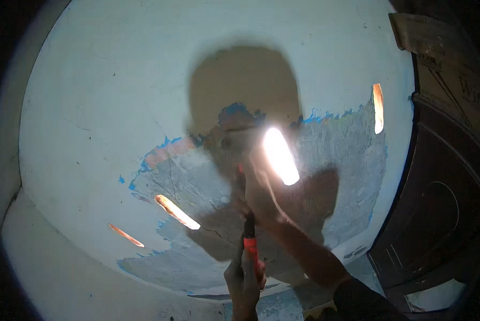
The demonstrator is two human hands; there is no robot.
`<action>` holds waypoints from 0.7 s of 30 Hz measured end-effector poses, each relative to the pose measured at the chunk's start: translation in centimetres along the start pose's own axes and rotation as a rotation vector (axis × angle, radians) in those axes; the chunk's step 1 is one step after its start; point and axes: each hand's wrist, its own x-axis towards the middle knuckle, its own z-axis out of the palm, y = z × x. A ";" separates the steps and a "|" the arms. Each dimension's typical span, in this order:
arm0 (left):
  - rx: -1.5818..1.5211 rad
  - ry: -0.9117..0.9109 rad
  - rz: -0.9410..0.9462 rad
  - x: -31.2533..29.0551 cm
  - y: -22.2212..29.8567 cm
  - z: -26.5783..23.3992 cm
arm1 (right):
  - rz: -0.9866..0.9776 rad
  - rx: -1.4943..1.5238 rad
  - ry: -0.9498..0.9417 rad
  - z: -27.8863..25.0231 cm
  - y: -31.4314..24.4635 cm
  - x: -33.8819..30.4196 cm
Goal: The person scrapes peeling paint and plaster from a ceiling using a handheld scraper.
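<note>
My left hand (243, 281) is closed around the red lower grip of a long tool with a red-and-black handle (249, 230). Farther up, my right hand (260, 193) reaches in from the lower right and lies against the tool's dark upper part, its fingers seemingly wrapped round it. Glare and shadow blur those fingers and the tool's top end, so its exact kind is unclear. Both hands are in front of a pale wall (106, 91) with a rough grey patch (352, 160) of bare plaster, edged by ragged blue and pinkish old paint.
A large shadow (245, 75) falls on the wall. Bright elongated light patches (281, 156) show in several places. At the right stands a dark brown panelled door (432, 203), with a brown board (448, 69) above it and a white sheet (435, 294) low down.
</note>
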 end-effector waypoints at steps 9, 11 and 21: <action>0.121 0.085 -0.050 -0.3 0.2 -1.5 | 0.049 0.156 -0.005 0.4 0.7 -0.5; 0.140 0.073 -0.040 0.2 0.1 -1.6 | 0.027 0.140 0.021 -0.3 0.2 0.7; 0.261 -0.014 0.060 1.4 4.0 -3.4 | -0.031 0.265 0.030 2.0 -1.4 1.2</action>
